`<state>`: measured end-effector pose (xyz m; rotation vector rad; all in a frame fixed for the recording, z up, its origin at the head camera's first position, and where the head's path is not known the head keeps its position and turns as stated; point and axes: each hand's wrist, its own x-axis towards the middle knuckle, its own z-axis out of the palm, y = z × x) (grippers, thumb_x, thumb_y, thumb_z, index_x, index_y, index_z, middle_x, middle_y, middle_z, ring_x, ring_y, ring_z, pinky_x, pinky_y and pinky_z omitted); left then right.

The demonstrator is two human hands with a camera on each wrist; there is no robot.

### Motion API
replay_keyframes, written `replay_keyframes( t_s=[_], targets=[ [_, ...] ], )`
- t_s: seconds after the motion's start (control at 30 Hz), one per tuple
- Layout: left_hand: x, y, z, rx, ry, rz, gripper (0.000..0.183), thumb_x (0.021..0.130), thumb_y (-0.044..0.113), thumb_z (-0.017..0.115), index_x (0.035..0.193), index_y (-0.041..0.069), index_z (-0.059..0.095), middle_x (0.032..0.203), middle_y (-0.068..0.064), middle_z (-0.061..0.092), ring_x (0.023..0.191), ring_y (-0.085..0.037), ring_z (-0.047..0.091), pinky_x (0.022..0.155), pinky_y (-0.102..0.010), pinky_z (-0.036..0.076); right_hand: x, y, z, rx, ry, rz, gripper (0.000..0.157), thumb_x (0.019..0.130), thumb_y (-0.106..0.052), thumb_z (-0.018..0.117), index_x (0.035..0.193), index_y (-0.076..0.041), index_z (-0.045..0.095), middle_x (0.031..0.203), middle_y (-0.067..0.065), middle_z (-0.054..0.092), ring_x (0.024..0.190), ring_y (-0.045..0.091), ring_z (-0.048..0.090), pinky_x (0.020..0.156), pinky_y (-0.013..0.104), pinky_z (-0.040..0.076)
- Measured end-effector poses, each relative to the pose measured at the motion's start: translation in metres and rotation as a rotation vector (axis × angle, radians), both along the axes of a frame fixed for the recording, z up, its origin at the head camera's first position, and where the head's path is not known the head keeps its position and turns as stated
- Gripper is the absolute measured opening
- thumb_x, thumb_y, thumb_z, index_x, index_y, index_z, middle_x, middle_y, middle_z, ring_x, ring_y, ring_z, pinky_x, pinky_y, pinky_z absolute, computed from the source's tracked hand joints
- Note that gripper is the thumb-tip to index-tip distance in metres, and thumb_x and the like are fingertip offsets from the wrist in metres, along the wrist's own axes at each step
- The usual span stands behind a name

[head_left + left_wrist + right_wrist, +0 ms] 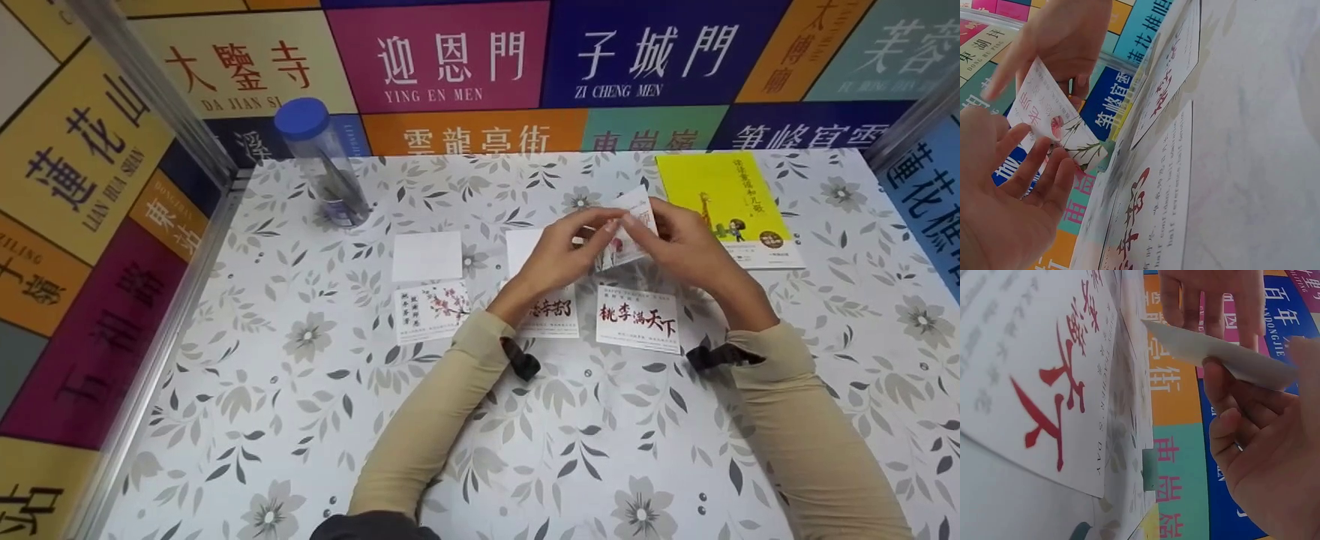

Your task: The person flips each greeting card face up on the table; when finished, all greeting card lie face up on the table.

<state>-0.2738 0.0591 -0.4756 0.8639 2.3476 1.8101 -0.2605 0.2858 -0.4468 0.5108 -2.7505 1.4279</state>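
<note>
My right hand [686,244] pinches a small printed card [634,251] between thumb and fingers, raised above the table. The left wrist view shows pink writing and a flower with green stems on this card [1067,126]; its blank back [1207,349] faces the right wrist view. My left hand [566,251] is at the card's left side, its fingers [1050,174] loosely bent in front of the printed face. Below lie three printed cards: one with blossoms [431,311], one partly covered by my left arm [555,319], and one with red characters [637,319].
A white blank card [427,255] lies above the blossom card, and another white piece [523,251] is partly hidden by my left hand. A yellow book [716,195] lies at the back right. At the back left stands a clear blue-lidded container [322,161].
</note>
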Motion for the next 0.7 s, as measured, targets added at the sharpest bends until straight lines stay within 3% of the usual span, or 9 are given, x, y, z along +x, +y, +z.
replay_keyframes(
  t_s=[0.07,0.17,0.27,0.37,0.43,0.53,0.7],
  targets=[
    [0.000,-0.001,-0.001,-0.027,0.019,-0.006,0.036,0.111,0.020,0.062,0.146,0.013,0.067,0.137,-0.010,0.071,0.114,-0.019,0.072,0.102,-0.028,0.059,-0.002,0.002,-0.001,-0.028,-0.003,0.009,0.042,0.111,-0.027,0.062,0.150,-0.011,0.063,0.124,0.021,0.073,0.091,0.006,0.067,0.076,0.011,0.053],
    [0.000,-0.002,-0.002,-0.126,0.055,0.017,0.037,0.108,0.016,0.066,0.143,0.006,0.068,0.140,-0.013,0.067,0.122,-0.022,0.068,0.109,-0.031,0.057,-0.006,0.006,-0.003,-0.017,-0.020,-0.010,0.050,0.107,-0.019,0.068,0.155,-0.010,0.056,0.140,0.020,0.071,0.111,0.019,0.075,0.084,0.012,0.058],
    [0.001,-0.003,-0.003,-0.361,0.127,0.028,0.035,0.109,0.023,0.064,0.141,0.011,0.071,0.145,-0.009,0.066,0.133,-0.022,0.062,0.118,-0.035,0.050,-0.008,0.012,-0.004,0.083,-0.058,-0.062,0.062,0.103,-0.021,0.075,0.158,-0.015,0.049,0.143,0.020,0.068,0.121,0.032,0.072,0.089,0.015,0.056],
    [0.003,-0.002,-0.003,-0.609,0.241,-0.014,0.032,0.110,0.031,0.062,0.137,0.019,0.075,0.144,-0.002,0.069,0.136,-0.019,0.062,0.120,-0.036,0.046,-0.010,0.017,-0.007,0.236,-0.079,-0.102,0.073,0.099,-0.025,0.081,0.161,-0.015,0.044,0.134,0.023,0.068,0.116,0.037,0.068,0.089,0.029,0.052],
    [0.004,-0.002,-0.003,-0.708,0.306,-0.049,0.030,0.110,0.033,0.061,0.133,0.022,0.078,0.141,0.001,0.071,0.135,-0.017,0.064,0.120,-0.037,0.046,-0.011,0.019,-0.009,0.311,-0.086,-0.116,0.078,0.097,-0.028,0.084,0.161,-0.012,0.043,0.126,0.025,0.067,0.108,0.039,0.064,0.087,0.040,0.049],
    [0.005,-0.003,-0.003,-0.744,0.320,-0.072,0.028,0.109,0.031,0.063,0.131,0.022,0.079,0.141,0.001,0.071,0.134,-0.016,0.065,0.120,-0.035,0.047,-0.012,0.021,-0.013,0.352,-0.096,-0.130,0.080,0.094,-0.031,0.086,0.159,-0.007,0.045,0.126,0.027,0.064,0.105,0.039,0.058,0.089,0.050,0.047],
    [0.007,-0.004,-0.004,-0.724,0.292,-0.098,0.028,0.109,0.027,0.064,0.131,0.019,0.079,0.146,-0.004,0.068,0.138,-0.020,0.062,0.121,-0.032,0.046,-0.012,0.021,-0.016,0.377,-0.074,-0.120,0.079,0.091,-0.031,0.090,0.155,-0.004,0.052,0.145,0.027,0.058,0.119,0.041,0.053,0.101,0.055,0.043]
  ],
)
